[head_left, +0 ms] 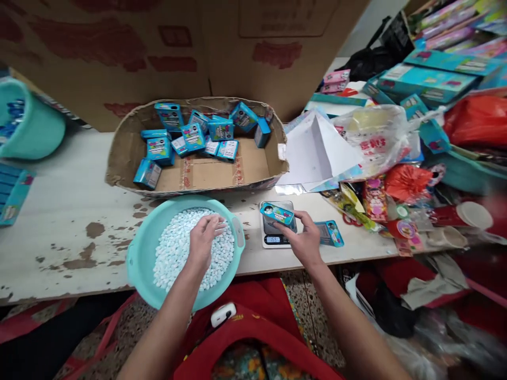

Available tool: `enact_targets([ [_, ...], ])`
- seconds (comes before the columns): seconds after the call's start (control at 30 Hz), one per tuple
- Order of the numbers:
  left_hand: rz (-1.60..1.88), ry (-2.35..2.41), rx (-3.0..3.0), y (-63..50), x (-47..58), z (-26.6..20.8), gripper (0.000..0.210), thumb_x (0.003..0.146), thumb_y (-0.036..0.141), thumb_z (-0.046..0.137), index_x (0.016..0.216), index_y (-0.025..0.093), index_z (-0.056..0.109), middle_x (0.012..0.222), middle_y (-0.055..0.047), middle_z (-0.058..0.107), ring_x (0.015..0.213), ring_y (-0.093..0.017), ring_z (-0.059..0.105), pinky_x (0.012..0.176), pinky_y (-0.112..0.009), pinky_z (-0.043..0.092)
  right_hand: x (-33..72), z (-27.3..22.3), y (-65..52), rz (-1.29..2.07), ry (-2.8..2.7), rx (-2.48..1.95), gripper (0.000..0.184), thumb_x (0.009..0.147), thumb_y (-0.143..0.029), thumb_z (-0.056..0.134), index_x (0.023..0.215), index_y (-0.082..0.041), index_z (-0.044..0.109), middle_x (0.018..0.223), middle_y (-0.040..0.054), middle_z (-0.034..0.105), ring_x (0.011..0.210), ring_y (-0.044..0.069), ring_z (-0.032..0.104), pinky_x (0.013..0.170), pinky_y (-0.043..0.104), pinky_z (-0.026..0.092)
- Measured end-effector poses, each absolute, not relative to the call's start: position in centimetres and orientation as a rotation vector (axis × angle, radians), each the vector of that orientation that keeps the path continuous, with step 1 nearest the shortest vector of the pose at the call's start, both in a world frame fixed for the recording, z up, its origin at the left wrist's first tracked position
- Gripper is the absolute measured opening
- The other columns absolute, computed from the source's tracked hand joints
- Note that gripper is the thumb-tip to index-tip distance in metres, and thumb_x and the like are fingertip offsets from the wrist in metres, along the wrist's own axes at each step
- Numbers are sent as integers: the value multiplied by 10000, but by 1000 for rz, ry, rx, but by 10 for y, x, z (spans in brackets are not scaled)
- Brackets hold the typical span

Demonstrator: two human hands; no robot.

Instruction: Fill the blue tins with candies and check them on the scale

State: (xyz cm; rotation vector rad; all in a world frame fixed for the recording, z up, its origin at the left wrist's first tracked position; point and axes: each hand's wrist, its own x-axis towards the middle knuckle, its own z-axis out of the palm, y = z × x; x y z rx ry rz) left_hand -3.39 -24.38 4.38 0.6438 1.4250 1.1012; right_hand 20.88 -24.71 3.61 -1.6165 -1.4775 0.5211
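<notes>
My left hand [204, 240] is over a turquoise basin [137, 258] of small pale candies or tablets [174, 250]. Its fingers are curled together, and what they hold, if anything, is hidden. My right hand [304, 237] grips a small blue box [278, 213] with a printed label, thumb and fingers at its near right end. Beneath that box is a small digital scale [273, 244] with lit digits; whether the box rests on the pan I cannot tell. Just right of my right hand lies another blue packet [335, 233], flat on the table, partly hidden by the hand.
Behind the basin, a low cardboard tray [253, 161] holds several blue boxes [193, 136]. A tall carton [222, 58] stands behind it. At left are a turquoise bucket [43, 126] and a blue display box [18, 203]. Bags, packets and a cup [475, 215] clutter the right.
</notes>
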Motion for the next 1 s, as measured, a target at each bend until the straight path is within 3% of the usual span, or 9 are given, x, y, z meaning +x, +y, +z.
enact_targets([
  [0.17,1160,1018,187,-235,-17,85,496,884,552,417,1092,150,618,1220,-135,603,1108,-211,572,896,-298,452,164,84,-249,476,-1807,-1356,299,714,-303,757,977,-251,626,919,28,675,884,222,609,839,387,444],
  [0.4,1261,941,-23,-241,-35,75,333,879,427,496,970,144,647,1137,-127,638,1034,-180,595,905,-286,453,125,66,-243,584,-1853,-1396,267,734,-370,725,964,-272,630,893,18,683,857,238,616,799,397,448],
  [0.53,1265,1118,348,-249,-42,68,264,733,301,693,961,170,677,1031,-80,664,948,-172,605,862,-277,455,117,68,-245,664,-1860,-1412,268,724,-377,725,959,-285,635,897,17,680,854,245,620,782,401,457],
  [0.67,1249,1395,639,-249,-59,51,183,749,255,625,888,154,688,876,-76,671,854,-195,615,845,-348,474,117,67,-248,768,-1790,-1409,275,721,-362,730,963,-270,638,910,21,672,858,234,619,775,376,473],
  [0.77,1134,1677,967,-245,-80,47,228,745,223,593,949,174,681,1057,-101,646,1096,-270,550,1007,-459,374,122,63,-251,847,-1658,-1430,293,709,-344,745,965,-248,640,905,15,663,847,215,616,762,341,478],
  [0.87,910,1600,1389,-244,-86,64,452,730,186,609,1179,244,608,1300,-82,533,1297,-279,389,1097,-460,261,121,63,-257,919,-1558,-1425,305,696,-335,760,961,-235,645,902,12,658,830,200,612,749,322,482],
  [1.0,732,1225,1589,-248,-73,98,403,746,291,660,1146,285,616,1150,-45,624,1105,-251,553,963,-378,420,126,69,-261,1005,-1564,-1312,334,717,-385,738,993,-235,625,953,29,665,879,206,626,794,342,497],
])
